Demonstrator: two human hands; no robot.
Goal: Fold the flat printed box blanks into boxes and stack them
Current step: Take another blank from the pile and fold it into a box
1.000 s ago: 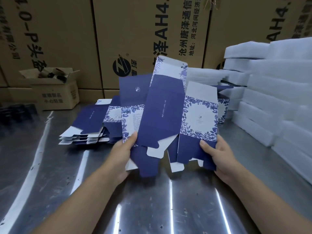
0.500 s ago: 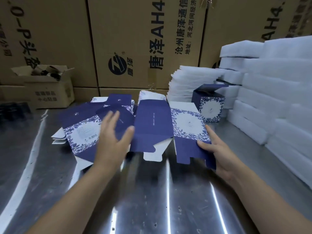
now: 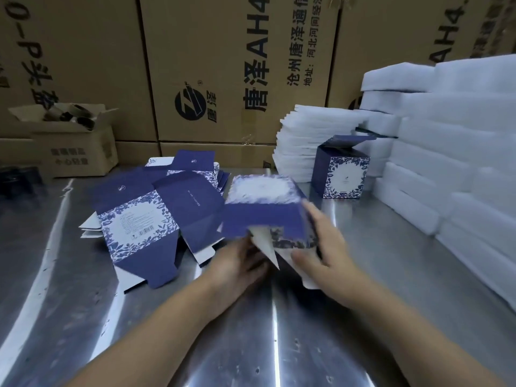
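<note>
my left hand (image 3: 237, 263) and my right hand (image 3: 326, 255) hold a half-formed box blank (image 3: 265, 210) just above the metal table (image 3: 167, 344), near its middle. left fingers curl under the blank's near edge beside a white flap (image 3: 265, 244); motion blur hides their exact grip. right fingers (image 3: 318, 219) lie spread along the blank's right side, thumb pressed on the near flap. a pile of flat blanks (image 3: 139, 219) lies to the left. one folded box (image 3: 342, 174) stands upright behind, against white foam stacks (image 3: 446, 135).
</note>
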